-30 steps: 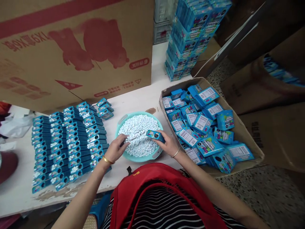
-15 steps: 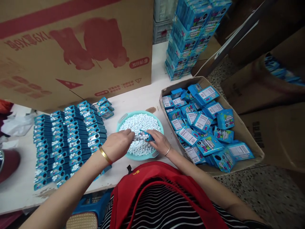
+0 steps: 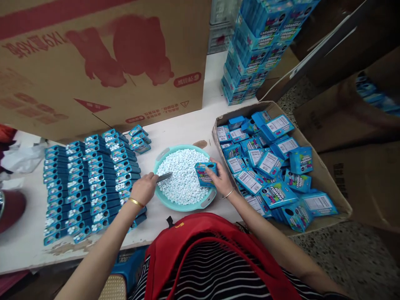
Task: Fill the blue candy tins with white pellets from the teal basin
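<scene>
My left hand (image 3: 144,189) is closed on a narrow metal scoop (image 3: 164,177), its tip over the white candies (image 3: 181,183) in a turquoise basin (image 3: 162,201). Above the basin's right side, my right hand (image 3: 221,179) grips a small blue candy box (image 3: 205,174), its printed face toward me. Left of the basin stand rows of upright blue boxes (image 3: 99,187), many with white candies on top. A brown carton tray (image 3: 325,177) heaped with blue boxes (image 3: 270,162) lies to the right.
A large cardboard box (image 3: 140,100) stands along the back of the white table (image 3: 175,132). Stacked packs of blue boxes (image 3: 250,62) rise at the back right. On the left are a white plastic bag (image 3: 23,157) and a dark red container (image 3: 11,210).
My hands have moved apart. The left one has drawn back left with the scoop, and the right one has moved right, turning the box's printed face up.
</scene>
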A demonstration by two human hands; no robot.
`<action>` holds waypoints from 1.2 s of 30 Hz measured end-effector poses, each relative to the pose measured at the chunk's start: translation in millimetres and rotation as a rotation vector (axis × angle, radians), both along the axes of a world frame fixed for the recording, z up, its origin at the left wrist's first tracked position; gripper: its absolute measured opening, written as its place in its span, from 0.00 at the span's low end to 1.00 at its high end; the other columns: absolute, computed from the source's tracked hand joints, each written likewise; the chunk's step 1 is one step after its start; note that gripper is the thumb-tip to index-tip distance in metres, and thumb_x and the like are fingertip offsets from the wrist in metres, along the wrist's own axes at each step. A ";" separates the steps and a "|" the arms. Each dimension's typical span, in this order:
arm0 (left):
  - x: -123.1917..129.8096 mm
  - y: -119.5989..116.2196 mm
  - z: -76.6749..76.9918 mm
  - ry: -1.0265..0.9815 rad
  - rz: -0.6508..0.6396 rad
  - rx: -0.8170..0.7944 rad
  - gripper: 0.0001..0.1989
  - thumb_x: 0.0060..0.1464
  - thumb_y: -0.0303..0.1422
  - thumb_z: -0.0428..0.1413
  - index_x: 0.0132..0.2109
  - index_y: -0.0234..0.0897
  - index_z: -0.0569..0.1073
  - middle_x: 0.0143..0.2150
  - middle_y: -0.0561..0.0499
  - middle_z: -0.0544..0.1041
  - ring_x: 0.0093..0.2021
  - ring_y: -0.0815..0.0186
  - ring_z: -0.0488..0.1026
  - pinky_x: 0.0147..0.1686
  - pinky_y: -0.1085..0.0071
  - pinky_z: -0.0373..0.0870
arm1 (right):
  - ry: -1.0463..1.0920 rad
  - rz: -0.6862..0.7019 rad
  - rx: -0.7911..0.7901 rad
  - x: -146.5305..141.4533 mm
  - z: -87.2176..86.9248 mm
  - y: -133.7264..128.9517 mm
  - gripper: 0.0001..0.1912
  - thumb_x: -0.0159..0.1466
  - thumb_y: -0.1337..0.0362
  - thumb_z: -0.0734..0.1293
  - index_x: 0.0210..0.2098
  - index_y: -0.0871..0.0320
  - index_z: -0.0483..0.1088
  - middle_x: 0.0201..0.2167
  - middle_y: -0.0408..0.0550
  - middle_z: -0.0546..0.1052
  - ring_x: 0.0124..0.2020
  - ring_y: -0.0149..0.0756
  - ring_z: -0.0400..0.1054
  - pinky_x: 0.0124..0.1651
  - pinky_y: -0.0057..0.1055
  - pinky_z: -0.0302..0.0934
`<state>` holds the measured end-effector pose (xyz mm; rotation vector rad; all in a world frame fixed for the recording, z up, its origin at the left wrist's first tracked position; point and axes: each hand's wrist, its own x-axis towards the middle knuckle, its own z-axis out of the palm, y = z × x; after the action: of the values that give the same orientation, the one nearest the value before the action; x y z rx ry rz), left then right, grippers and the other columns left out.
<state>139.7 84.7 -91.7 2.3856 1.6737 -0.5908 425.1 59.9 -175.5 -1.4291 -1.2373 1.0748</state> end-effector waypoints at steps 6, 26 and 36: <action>36.4 -5.7 -95.8 -0.419 0.139 -0.060 0.13 0.57 0.26 0.45 0.48 0.34 0.68 0.48 0.41 0.70 0.48 0.57 0.68 0.47 0.61 0.67 | 0.065 0.107 -0.102 -12.8 -12.1 17.6 0.20 0.61 0.46 0.63 0.41 0.55 0.65 0.37 0.44 0.74 0.41 0.39 0.69 0.47 0.37 0.65; 21.9 -4.0 22.4 -0.734 -0.115 -0.032 0.12 0.61 0.35 0.48 0.49 0.36 0.66 0.41 0.47 0.72 0.39 0.66 0.70 0.41 0.69 0.68 | -0.202 0.170 0.283 1.0 8.2 -15.9 0.17 0.62 0.56 0.67 0.48 0.55 0.66 0.43 0.52 0.73 0.47 0.43 0.68 0.51 0.41 0.64; 78.2 -0.5 89.9 -0.147 -0.349 -0.023 0.16 0.59 0.25 0.43 0.52 0.34 0.66 0.41 0.43 0.74 0.38 0.61 0.72 0.33 0.67 0.70 | -0.376 0.298 0.492 -18.2 1.2 -12.0 0.23 0.61 0.69 0.62 0.56 0.55 0.61 0.48 0.55 0.72 0.51 0.46 0.66 0.54 0.48 0.63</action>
<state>217.8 84.2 -1.8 2.6511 1.1948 -0.4642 406.9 47.9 -174.3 -1.1096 -1.8796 0.6294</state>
